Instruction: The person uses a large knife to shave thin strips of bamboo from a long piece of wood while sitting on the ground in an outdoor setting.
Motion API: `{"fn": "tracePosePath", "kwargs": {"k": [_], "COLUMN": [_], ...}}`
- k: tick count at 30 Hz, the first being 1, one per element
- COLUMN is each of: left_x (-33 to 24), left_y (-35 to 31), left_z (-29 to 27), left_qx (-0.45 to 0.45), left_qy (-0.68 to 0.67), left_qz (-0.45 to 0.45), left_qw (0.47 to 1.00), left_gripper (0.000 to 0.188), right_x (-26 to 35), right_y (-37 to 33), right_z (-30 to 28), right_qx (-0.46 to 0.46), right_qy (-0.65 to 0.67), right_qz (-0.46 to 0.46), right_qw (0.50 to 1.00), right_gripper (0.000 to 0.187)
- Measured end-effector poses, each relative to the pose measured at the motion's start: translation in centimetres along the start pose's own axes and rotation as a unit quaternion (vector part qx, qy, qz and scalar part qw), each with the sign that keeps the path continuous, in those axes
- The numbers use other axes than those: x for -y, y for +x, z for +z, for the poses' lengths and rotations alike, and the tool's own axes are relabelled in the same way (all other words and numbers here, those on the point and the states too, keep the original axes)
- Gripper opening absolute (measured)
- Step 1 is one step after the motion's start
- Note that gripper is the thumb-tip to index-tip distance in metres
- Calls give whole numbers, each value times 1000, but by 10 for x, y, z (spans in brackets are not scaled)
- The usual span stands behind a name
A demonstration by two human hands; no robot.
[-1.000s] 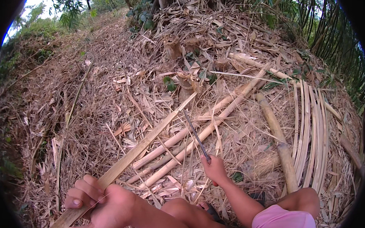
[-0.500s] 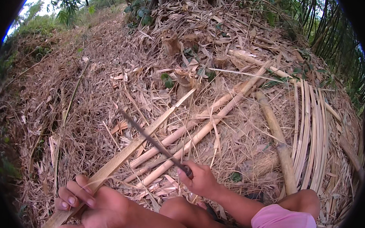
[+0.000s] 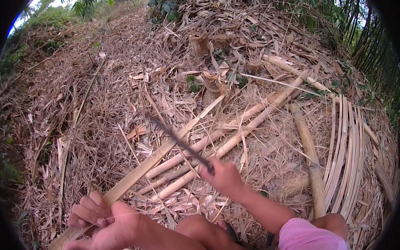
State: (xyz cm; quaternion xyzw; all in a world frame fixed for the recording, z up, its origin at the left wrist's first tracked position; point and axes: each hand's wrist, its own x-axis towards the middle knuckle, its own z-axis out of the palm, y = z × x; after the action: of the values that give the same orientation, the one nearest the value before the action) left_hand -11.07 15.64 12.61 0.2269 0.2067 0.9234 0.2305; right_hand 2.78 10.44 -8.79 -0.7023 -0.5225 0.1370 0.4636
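Observation:
My left hand point(image 3: 104, 221) is closed around the lower part of a long, flat bamboo strip point(image 3: 137, 171). The strip slants away up to the right, its pale far end against a cut bamboo stump point(image 3: 213, 83). In my right hand point(image 3: 224, 177) is the handle of a long dark knife point(image 3: 181, 143), with fingers wrapped round it. Its narrow blade points up to the left and crosses over the strip's middle. Whether the blade touches the strip I cannot tell.
Several bamboo poles point(image 3: 235, 137) lie on the leaf litter beyond my right hand. A thicker pole point(image 3: 308, 147) and a bundle of thin split strips point(image 3: 346, 153) rest at the right. More stumps point(image 3: 199, 42) stand uphill. My bent knee point(image 3: 200, 230) is at the bottom.
My left fingers have curled more tightly around the strip. My right hand and the knife have moved slightly up and to the right; the whole view has shifted a little too.

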Motion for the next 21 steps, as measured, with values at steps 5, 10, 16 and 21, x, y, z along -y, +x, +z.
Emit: {"fn": "tracePosePath", "kwargs": {"k": [5, 10, 16, 21], "left_x": [13, -7, 7, 10], "left_y": [-19, 3, -4, -5], "left_z": [3, 4, 4, 1], "left_qx": [16, 47, 41, 36], "left_qy": [6, 53, 109, 135], "left_qz": [-29, 7, 15, 10], "left_qw": [999, 997, 993, 990], "left_gripper": [65, 72, 88, 92], "right_x": [-53, -51, -6, -84], "right_y": [0, 21, -5, 22], "right_z": [12, 30, 12, 25], "right_qx": [-62, -47, -68, -34], "right_qy": [-13, 32, 18, -4], "right_qz": [-62, 119, -114, 141], "right_qw": [996, 991, 991, 989], "right_gripper": [26, 26, 30, 30]}}
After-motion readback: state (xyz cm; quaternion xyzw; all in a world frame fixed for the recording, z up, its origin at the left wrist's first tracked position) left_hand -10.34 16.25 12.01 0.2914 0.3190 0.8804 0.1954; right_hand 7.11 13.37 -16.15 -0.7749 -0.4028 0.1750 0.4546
